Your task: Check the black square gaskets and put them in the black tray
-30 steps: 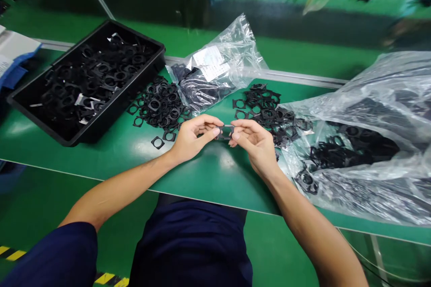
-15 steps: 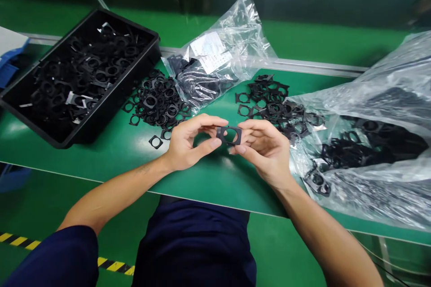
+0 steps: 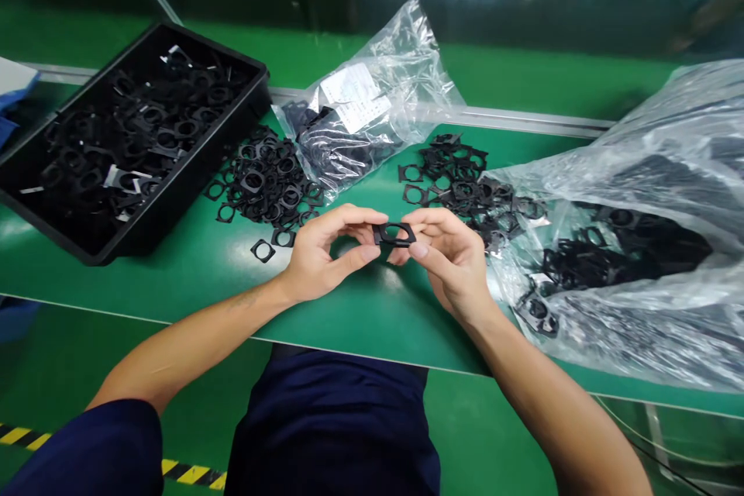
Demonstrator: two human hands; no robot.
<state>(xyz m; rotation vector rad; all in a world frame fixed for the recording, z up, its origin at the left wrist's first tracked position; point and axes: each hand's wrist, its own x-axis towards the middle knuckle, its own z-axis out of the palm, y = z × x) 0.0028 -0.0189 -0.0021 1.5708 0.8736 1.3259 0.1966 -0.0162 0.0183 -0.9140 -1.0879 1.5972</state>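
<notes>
Between my left hand (image 3: 331, 254) and my right hand (image 3: 450, 260), fingertips pinch a black square gasket with a round hole (image 3: 394, 233), tilted and seen at a slant. Both hands hold it by opposite sides. A heap of identical gaskets (image 3: 267, 186) lies just beyond my left hand, with one loose gasket (image 3: 263, 250) at its near edge. Another heap (image 3: 462, 190) lies beyond my right hand. Close to my right hand is a large clear plastic bag (image 3: 628, 302) holding more gaskets.
A black plastic tray (image 3: 191, 163) full of gaskets stands at the left on the green mat (image 3: 360, 318). A smaller clear bag with a white label (image 3: 360, 120) lies at the back. A metal rail runs behind the mat.
The gasket has turned in my fingers, from edge-on through face-on to a slanted tilt. The whole view has shifted slightly as my head moved.
</notes>
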